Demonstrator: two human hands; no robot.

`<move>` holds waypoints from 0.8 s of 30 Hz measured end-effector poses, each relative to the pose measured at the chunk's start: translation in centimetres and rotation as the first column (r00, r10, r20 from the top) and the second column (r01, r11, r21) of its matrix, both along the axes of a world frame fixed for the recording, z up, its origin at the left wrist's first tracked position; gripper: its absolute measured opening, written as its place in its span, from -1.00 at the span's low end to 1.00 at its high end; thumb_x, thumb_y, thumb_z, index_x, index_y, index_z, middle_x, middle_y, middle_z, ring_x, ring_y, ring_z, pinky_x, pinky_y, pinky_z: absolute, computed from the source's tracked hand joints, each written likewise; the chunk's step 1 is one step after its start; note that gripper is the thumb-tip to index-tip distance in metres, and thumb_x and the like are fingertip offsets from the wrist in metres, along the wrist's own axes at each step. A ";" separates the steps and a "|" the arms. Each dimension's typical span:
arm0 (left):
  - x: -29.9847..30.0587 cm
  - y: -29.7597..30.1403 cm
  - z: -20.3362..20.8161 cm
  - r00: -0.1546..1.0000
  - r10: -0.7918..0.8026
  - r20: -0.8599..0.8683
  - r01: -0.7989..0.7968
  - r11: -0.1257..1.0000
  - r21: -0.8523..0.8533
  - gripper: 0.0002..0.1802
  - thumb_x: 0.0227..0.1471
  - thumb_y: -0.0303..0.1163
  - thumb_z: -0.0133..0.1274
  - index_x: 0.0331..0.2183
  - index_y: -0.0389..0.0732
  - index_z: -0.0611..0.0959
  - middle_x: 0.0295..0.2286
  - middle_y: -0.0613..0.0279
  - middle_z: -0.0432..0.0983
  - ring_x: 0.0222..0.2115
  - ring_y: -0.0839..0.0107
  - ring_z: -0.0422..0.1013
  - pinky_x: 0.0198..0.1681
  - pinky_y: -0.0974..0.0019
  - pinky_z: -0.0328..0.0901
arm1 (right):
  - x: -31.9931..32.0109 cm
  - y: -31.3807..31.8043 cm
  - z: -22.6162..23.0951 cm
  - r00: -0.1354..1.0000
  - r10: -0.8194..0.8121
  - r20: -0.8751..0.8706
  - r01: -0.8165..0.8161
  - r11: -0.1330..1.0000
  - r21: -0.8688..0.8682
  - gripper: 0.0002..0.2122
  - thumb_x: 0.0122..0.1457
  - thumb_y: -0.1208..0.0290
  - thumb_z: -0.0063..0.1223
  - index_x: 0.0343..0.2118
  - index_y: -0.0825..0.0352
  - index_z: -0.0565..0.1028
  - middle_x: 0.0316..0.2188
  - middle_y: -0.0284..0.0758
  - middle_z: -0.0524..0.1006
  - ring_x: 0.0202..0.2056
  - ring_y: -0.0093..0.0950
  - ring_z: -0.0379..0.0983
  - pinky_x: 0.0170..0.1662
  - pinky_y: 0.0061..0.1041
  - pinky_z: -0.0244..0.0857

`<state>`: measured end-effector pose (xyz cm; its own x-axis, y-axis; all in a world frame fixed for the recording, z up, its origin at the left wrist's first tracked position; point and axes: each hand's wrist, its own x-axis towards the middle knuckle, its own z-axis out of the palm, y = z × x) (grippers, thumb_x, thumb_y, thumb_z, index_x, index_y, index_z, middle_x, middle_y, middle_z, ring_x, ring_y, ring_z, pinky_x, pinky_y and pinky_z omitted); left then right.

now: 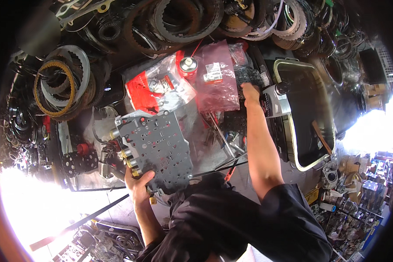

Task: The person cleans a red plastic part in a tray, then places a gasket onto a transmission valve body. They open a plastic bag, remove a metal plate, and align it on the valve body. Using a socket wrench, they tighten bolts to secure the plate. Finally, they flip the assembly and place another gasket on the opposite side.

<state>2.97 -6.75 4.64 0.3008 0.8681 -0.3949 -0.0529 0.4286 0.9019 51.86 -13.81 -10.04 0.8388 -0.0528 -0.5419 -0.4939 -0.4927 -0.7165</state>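
A flat grey transmission valve body (158, 148), pierced with many small holes and slots, is tilted up over the bench's near edge. My left hand (139, 182) is closed on its lower left corner, thumb on the plate face, beside a row of brass-coloured solenoids (133, 165). Stretched far forward, my right hand (250, 93) is at a dark, ridged bundle (248, 76), and its fingers are mostly hidden. Just left of that hand lies a reddish clear plastic bag (218, 81) with a white label. On its right is a silver metal part (277, 101).
A red-and-clear bag (159, 85) and a spray can (188, 67) lie beyond the valve body. Long thin tools (222, 135) rest mid-bench. A large oil pan (305, 113) stands right, a wooden-handled tool (322, 136) inside. Clutch plates and rings (56, 87) crowd the back and left.
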 end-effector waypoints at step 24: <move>-8.5 -1.7 -1.9 0.956 0.280 0.090 -0.271 0.957 -0.104 -0.13 -0.37 -0.43 0.37 0.07 -0.34 0.44 -0.22 0.13 0.54 -0.26 0.22 0.53 -0.14 0.20 0.47 | 9.7 3.3 -0.9 0.975 -0.079 -0.208 0.027 0.970 -0.241 -0.28 0.04 0.06 0.26 0.26 0.28 0.36 0.33 -0.12 0.31 0.16 -0.16 0.35 0.09 0.02 0.25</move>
